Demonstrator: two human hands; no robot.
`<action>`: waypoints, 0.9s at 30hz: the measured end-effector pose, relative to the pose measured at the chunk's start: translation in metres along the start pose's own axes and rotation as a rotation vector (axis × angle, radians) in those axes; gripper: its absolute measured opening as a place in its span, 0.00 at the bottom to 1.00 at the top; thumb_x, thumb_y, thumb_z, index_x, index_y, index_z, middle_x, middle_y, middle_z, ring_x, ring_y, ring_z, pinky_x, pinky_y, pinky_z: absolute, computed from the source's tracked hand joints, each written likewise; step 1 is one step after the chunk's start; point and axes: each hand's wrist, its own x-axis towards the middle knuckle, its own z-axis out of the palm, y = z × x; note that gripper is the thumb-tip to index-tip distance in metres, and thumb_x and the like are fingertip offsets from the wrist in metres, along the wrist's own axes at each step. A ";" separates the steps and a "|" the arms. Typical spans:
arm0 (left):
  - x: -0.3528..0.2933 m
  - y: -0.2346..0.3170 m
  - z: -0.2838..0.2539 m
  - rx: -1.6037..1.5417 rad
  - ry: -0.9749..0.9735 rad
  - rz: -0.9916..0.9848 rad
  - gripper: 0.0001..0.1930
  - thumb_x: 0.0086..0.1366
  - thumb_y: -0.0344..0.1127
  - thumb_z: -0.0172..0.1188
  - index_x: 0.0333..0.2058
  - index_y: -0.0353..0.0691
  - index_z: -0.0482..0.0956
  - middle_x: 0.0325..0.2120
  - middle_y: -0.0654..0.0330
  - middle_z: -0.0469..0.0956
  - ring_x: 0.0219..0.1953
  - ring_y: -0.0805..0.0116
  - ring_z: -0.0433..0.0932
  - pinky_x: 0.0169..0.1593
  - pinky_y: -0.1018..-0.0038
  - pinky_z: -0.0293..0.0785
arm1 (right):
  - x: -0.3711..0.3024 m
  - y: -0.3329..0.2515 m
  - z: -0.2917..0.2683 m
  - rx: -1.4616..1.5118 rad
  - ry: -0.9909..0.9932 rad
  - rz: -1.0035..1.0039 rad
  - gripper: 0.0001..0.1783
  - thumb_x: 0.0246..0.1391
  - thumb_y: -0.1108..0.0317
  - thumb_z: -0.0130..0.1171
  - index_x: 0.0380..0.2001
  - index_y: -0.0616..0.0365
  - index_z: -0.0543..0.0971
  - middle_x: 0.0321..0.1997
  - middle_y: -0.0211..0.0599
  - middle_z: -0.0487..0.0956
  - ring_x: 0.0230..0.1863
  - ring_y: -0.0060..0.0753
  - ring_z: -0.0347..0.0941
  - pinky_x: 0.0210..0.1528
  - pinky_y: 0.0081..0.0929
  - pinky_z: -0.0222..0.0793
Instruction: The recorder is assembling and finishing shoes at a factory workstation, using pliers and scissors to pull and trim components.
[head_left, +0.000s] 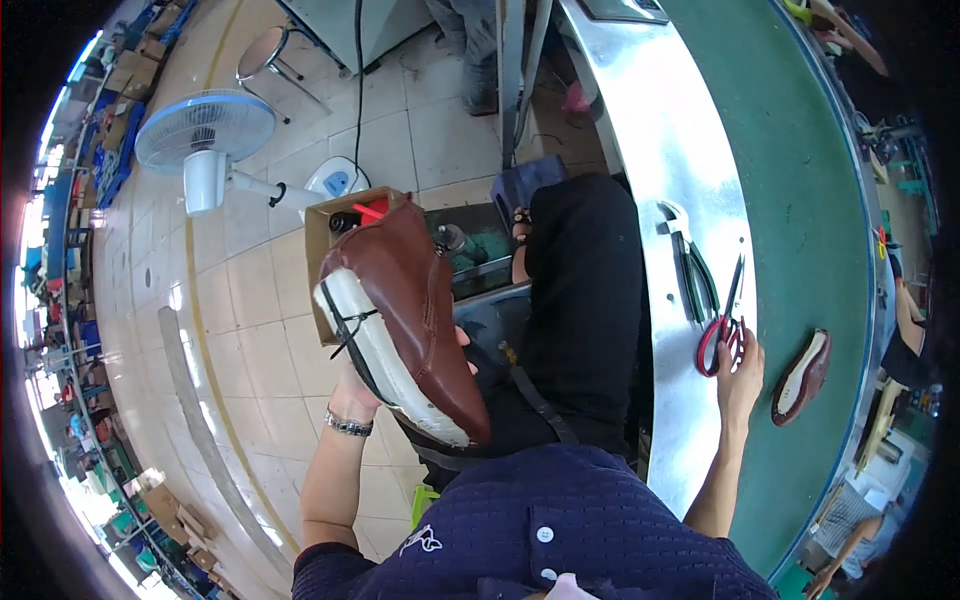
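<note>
My left hand [362, 378] holds up a brown leather shoe [400, 280], its fingers partly hidden behind it. The shoe is tilted, so its pale white underside [372, 345] shows, with a thin black cord [352, 322] knotted across it. Over on the metal bench, my right hand [741, 372] has its fingers closed at the red handles of a pair of scissors [722, 340], whose blades point away from me. Just left of the scissors lie pincers [690, 265] with dark handles.
A second brown shoe [801, 378] lies on the green belt [800, 180] beyond the metal bench [690, 120]. Behind the held shoe is a cardboard box [318, 225] with a red item inside. A fan [205, 150] and a stool [262, 52] stand on the tiled floor.
</note>
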 end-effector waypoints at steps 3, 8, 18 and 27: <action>0.005 -0.001 -0.001 -0.034 0.030 -0.045 0.39 0.66 0.63 0.46 0.65 0.41 0.57 0.58 0.33 0.65 0.58 0.28 0.65 0.60 0.36 0.60 | -0.006 0.015 0.022 0.000 -0.010 -0.038 0.27 0.54 0.65 0.63 0.56 0.61 0.71 0.46 0.53 0.77 0.46 0.47 0.76 0.48 0.41 0.72; 0.025 -0.001 -0.008 0.050 0.343 0.056 0.28 0.72 0.52 0.41 0.63 0.39 0.63 0.57 0.46 0.70 0.58 0.51 0.72 0.62 0.53 0.66 | -0.003 0.023 0.019 0.148 -0.100 0.080 0.27 0.53 0.65 0.65 0.53 0.66 0.72 0.28 0.38 0.80 0.27 0.33 0.76 0.32 0.29 0.71; 0.043 -0.025 0.012 0.136 0.571 0.248 0.28 0.73 0.56 0.40 0.60 0.42 0.68 0.55 0.59 0.74 0.55 0.63 0.74 0.61 0.64 0.68 | -0.012 -0.042 -0.023 1.385 -0.576 0.027 0.26 0.59 0.55 0.60 0.52 0.62 0.68 0.23 0.21 0.63 0.23 0.17 0.59 0.25 0.15 0.51; 0.036 -0.076 0.026 0.849 0.599 0.701 0.39 0.67 0.50 0.59 0.66 0.34 0.52 0.56 0.50 0.70 0.59 0.64 0.69 0.62 0.70 0.62 | -0.043 -0.190 -0.043 1.062 -1.636 -0.216 0.45 0.52 0.27 0.51 0.52 0.62 0.68 0.28 0.23 0.63 0.26 0.16 0.61 0.28 0.16 0.59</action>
